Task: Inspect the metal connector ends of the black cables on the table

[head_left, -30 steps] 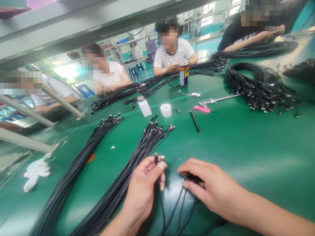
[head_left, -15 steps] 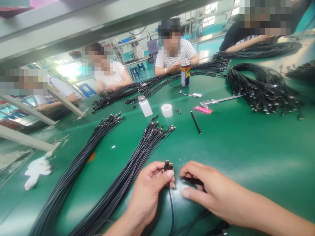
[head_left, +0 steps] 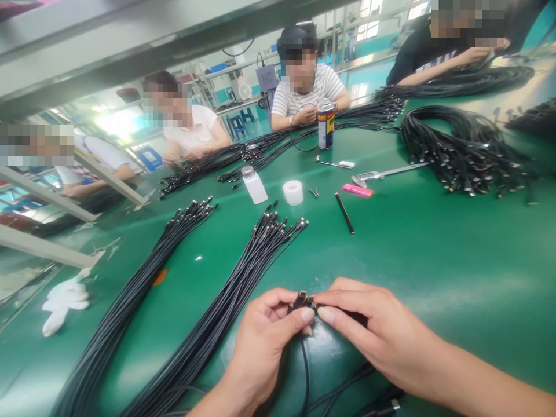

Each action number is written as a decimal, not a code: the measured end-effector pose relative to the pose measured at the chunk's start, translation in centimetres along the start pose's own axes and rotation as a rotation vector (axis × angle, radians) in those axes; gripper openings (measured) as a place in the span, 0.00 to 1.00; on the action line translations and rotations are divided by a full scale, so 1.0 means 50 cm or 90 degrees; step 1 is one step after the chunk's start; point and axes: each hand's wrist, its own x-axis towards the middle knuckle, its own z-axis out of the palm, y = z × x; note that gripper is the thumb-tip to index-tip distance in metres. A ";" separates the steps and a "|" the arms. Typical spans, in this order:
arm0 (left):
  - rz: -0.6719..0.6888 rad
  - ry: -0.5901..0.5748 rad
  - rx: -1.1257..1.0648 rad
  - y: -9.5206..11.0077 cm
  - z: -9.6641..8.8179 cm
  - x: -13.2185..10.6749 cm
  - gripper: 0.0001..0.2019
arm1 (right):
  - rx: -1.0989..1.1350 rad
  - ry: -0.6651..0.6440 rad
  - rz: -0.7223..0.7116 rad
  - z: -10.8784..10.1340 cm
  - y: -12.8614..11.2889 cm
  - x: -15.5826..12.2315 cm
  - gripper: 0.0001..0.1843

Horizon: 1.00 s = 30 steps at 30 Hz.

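Note:
My left hand (head_left: 267,347) pinches a small black cable connector (head_left: 299,301) between thumb and fingers, its thin black cable (head_left: 304,370) hanging down over the green bench mat (head_left: 434,278). My right hand (head_left: 377,330) closes on a second black connector (head_left: 347,313), partly hidden by its fingers, and that hand's fingertips meet the left hand's connector. Both hands are close together at the near edge of the view. Just left of them lies a long bundle of black cables (head_left: 212,313), with another bundle (head_left: 125,307) further left.
Across the mat stand a spray can (head_left: 325,130), a white bottle (head_left: 254,185), a tape roll (head_left: 292,193), a black pen (head_left: 344,212), a caliper (head_left: 382,172) and a coiled cable heap (head_left: 460,152). White gloves (head_left: 65,307) lie at left. Several co-workers sit opposite.
My hands have moved together. The connector in my left hand has shifted right and now meets the right hand's fingers, where a gap showed earlier.

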 end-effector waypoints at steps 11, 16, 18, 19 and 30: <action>0.026 0.003 0.048 -0.001 -0.003 -0.004 0.08 | -0.043 -0.017 0.024 -0.002 -0.007 -0.002 0.15; 0.032 0.003 0.064 -0.001 -0.004 -0.003 0.08 | -0.046 -0.023 0.023 -0.002 -0.005 -0.003 0.15; 0.034 0.004 0.066 0.000 -0.004 -0.004 0.08 | -0.047 -0.021 0.023 -0.002 -0.005 -0.003 0.16; 0.034 0.005 0.066 0.000 -0.004 -0.004 0.08 | -0.048 -0.020 0.022 -0.002 -0.005 -0.003 0.16; 0.043 -0.003 0.074 0.001 -0.003 -0.003 0.07 | -0.078 -0.012 0.026 0.000 -0.007 -0.003 0.16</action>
